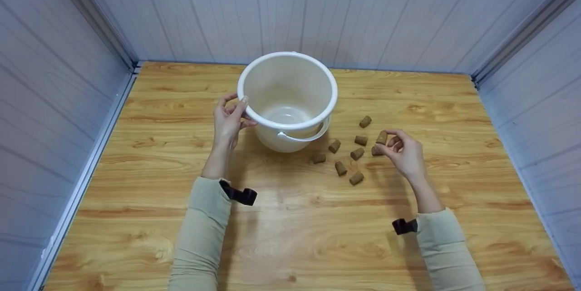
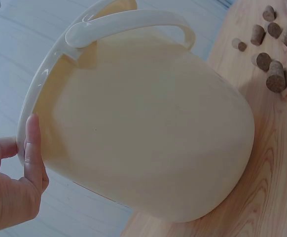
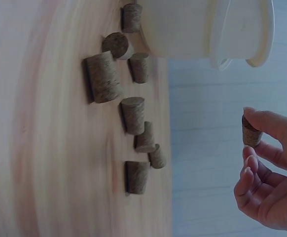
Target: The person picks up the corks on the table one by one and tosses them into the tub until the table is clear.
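A cream plastic bucket with a white rim stands upright on the wooden table, its mouth facing up and its inside bare. My left hand grips the rim on its left side, thumb over the edge and fingers beneath, as the left wrist view shows up close with the hand. The bucket's handle hangs down along its front. Between thumb and index finger, my right hand pinches one cork stopper, raised above the table to the right of the bucket.
Several more cork stoppers lie scattered on the table to the right of the bucket. White panel walls enclose the table at the back and both sides. Black camera mounts sit on both wrists.
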The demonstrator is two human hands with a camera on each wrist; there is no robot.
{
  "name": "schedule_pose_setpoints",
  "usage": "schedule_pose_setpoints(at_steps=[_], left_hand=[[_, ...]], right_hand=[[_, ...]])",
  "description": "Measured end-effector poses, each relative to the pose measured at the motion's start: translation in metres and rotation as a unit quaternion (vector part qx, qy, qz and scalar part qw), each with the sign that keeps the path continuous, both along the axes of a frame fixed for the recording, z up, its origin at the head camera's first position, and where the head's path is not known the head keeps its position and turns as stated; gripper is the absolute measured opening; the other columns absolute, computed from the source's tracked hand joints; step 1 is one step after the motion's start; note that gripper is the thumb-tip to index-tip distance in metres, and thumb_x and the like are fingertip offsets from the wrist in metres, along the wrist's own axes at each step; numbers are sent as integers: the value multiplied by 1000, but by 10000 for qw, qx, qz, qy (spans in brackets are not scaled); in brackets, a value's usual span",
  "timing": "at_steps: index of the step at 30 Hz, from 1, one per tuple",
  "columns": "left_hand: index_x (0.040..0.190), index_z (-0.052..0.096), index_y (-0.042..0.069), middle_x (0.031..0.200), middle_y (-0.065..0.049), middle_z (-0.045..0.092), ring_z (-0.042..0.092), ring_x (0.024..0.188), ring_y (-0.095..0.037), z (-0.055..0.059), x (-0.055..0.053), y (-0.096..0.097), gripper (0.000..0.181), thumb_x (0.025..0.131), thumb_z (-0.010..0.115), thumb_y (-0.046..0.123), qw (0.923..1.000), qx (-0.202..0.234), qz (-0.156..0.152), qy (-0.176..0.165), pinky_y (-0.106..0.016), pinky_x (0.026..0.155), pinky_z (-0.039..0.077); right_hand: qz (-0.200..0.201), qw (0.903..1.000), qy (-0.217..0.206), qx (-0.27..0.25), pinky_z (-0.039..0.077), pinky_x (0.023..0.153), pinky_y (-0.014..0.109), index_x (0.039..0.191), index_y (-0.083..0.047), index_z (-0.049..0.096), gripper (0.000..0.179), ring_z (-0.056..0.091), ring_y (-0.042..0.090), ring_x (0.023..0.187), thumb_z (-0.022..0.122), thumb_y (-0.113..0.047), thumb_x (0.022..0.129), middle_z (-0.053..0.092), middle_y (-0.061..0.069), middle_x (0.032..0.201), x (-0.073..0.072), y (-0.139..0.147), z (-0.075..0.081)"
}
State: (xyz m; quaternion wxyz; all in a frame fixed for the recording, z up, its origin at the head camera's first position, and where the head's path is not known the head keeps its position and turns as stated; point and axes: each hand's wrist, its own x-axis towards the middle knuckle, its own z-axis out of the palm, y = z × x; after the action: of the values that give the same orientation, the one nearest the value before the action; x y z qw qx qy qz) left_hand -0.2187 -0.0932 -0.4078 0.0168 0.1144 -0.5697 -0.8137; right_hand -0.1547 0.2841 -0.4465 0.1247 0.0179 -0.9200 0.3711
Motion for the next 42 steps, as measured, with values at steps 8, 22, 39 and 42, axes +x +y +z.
schedule_pose_setpoints(at_steps=[8,22,39,42], left_hand=[[118,39,1,72,-8,54,54,52,-13,0,1,0,36,87,56,9,9999,74,7,81,-24,45,55],[120,39,1,76,-9,54,55,53,-13,-1,1,-1,38,87,56,10,10000,-12,24,8,-24,46,55],[120,38,0,74,-10,54,55,50,-13,0,1,0,38,88,56,9,9999,24,53,98,-24,44,55],[119,37,-2,71,-8,53,55,48,-12,-1,1,1,37,88,54,7,9997,119,45,193,-23,42,54]], right_hand=[[212,9995,93,-214,40,46,13,107,0,60,40,49,14,59,72,-22,75,56,7,73,-13,-15,12],[561,9974,342,-279,40,45,15,107,-2,59,39,48,13,57,70,-24,77,56,5,72,-29,-43,30],[985,9901,733,-675,37,43,13,104,0,60,37,44,10,54,72,-20,76,54,5,69,-45,-73,58],[1029,9893,751,-706,37,44,14,104,0,61,37,44,9,54,72,-22,75,54,5,69,-48,-77,61]])
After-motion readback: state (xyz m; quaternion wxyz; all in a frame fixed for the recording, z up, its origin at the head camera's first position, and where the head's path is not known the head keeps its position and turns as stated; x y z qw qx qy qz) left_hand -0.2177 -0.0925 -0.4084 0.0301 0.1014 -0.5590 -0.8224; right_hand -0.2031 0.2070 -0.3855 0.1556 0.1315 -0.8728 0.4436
